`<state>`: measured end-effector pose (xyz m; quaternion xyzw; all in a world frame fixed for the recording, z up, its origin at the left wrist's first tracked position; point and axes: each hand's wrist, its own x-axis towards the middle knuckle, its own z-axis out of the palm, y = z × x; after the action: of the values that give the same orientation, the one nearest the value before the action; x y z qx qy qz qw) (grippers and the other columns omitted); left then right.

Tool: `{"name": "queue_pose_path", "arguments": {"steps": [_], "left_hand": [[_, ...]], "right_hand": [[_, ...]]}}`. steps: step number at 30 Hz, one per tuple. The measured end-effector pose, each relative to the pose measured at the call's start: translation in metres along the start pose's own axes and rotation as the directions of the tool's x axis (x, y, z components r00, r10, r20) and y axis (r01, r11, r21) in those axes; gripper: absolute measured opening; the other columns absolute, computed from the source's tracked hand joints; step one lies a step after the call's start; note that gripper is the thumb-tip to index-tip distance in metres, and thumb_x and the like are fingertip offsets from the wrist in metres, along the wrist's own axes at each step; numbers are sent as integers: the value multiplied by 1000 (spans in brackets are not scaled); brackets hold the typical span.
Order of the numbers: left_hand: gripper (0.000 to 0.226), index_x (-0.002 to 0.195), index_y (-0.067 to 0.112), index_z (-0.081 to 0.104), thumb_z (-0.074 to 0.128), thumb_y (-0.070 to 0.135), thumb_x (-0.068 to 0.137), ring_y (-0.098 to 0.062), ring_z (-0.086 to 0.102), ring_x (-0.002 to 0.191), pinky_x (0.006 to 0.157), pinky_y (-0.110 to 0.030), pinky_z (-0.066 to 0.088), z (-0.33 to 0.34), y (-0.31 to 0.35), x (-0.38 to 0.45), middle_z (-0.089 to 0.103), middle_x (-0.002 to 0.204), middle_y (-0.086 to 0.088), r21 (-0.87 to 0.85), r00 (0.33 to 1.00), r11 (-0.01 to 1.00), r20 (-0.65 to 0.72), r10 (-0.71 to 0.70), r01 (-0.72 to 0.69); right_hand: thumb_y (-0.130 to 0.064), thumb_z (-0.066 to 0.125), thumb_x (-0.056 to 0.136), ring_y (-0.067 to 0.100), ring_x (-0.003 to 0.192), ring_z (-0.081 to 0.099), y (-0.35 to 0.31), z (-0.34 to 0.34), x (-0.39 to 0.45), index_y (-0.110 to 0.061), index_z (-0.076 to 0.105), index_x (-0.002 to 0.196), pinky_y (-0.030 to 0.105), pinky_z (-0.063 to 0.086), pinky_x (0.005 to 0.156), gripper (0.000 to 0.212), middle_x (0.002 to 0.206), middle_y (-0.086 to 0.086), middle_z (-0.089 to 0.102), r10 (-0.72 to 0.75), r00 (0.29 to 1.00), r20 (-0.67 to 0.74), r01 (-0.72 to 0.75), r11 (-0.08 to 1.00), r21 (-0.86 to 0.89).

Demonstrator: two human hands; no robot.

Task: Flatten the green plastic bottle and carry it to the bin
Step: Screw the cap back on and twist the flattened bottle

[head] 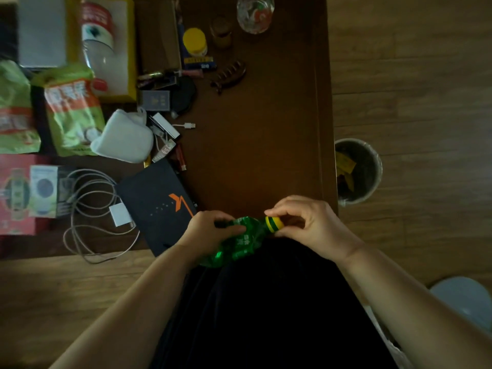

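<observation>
Green plastic bottle (234, 242) is held in both hands at the near edge of the bench (255, 145), just in front of the person's dark clothing. Bottle body is already crumpled and partly collapsed; it lies roughly horizontal, neck pointing right. Left hand (210, 230) is wrapped around the crushed body, fingers (231, 228) curled closed over its upper side, thumb side hidden. Right hand (306, 222) pinches the yellow-and-green cap (274, 224) at the neck, fingertips closed on the cap from above and below. Bin (358, 170) stands on the wooden floor (426, 89) just beside the right edge of the bench, well apart from the bottle; it is lined with a bag and holds some yellow scraps. Left part of the bench is cluttered: black box with orange mark (159, 206) just left of the left hand, coiled white cable with adapter (98, 209), white pouch (125, 137), 2 green snack bags (72, 110), a brown hair clip (229, 75), a yellow-lidded jar (195, 42). Lighting is dim; label text on the bottle is not readable.
</observation>
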<state>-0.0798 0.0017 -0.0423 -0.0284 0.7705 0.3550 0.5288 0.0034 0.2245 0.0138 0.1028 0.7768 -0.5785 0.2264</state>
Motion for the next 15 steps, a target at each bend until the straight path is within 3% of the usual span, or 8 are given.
{"name": "queue_pose_path", "arguments": {"steps": [3, 7, 10, 12, 14, 15], "left_hand": [[13, 74, 27, 74, 80, 36, 67, -9, 65, 64, 59, -24, 51, -6, 8, -13, 75, 76, 1, -41, 996, 999, 91, 16, -12], [15, 75, 32, 73, 80, 40, 65, 2, 66, 66, 54, -12, 49, -13, 22, -26, 73, 73, 10, 65, 993, 991, 2, 120, -120], [17, 78, 32, 72, 78, 42, 66, 1, 64, 70, 63, -19, 50, -14, 29, -36, 71, 77, 14, 159, 973, 967, -89, 213, -197], [23, 83, 30, 72, 77, 44, 66, -2, 62, 75, 64, -18, 47, -10, 34, -43, 68, 80, 15, 200, 940, 946, -177, 291, -256], [30, 89, 27, 72, 76, 46, 67, -6, 57, 79, 62, -14, 40, -6, 39, -49, 62, 83, 14, 330, 864, 886, -278, 420, -325], [30, 89, 26, 71, 75, 46, 68, -9, 56, 81, 60, -16, 38, -4, 41, -52, 61, 83, 11, 420, 814, 837, -307, 494, -350]], "right_hand": [[-6, 76, 74, 9, 99, 64, -16, -6, -6, -21, 69, 110, 23, 51, 91, 40, 103, -4, 66, -27, 997, 68, 24, 998, 51], [-25, 74, 75, 3, 95, 64, -26, -12, -12, -28, 67, 113, 23, 53, 87, 39, 101, -10, 67, 60, 988, 144, -59, 998, -13], [-47, 55, 82, -6, 86, 64, -35, -8, -21, -35, 57, 124, 16, 52, 75, 44, 99, -25, 65, 83, 985, 151, -82, 997, -10], [-52, 41, 87, -17, 89, 59, -37, -1, -29, -36, 55, 127, 8, 47, 73, 46, 95, -36, 61, 91, 991, 98, -98, 993, 62], [-47, 37, 93, -14, 101, 55, -38, 7, -32, -37, 57, 121, 8, 46, 77, 36, 105, -30, 57, 244, 970, 24, -242, 941, 234], [-42, 36, 97, -6, 94, 59, -38, 11, -31, -34, 59, 114, 12, 46, 72, 30, 101, -22, 58, 385, 923, 31, -369, 857, 360]]}}
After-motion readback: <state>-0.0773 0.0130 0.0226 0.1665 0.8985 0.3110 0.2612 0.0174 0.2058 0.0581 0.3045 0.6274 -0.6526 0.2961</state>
